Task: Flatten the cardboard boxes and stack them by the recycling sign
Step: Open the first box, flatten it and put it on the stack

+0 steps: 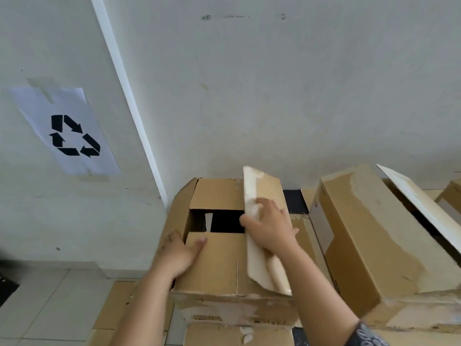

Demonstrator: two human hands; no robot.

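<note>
Overhead, a pale wall (274, 83) filled most of the view, with a white strip (129, 101) running down it at a slant. Tiled floor (45, 295) lay at lower left. Second box (369, 245), long and brown, lay just right of the main one, a white-faced flap (421, 208) raised over it; it crowded the right side. Box (224, 265) stood against the wall, right of the strip, top partly open onto a dark gap. Flat cardboard (112, 310) lay on the floor beneath and beside it. Recycling sign (67, 131), taped paper, hung on the wall well left of the box. Right hand (269, 226) gripped the box's right flap (262, 203), thumb curled round its edge. Left hand (179, 250) pressed flat on the near flap, fingers straight.
</note>
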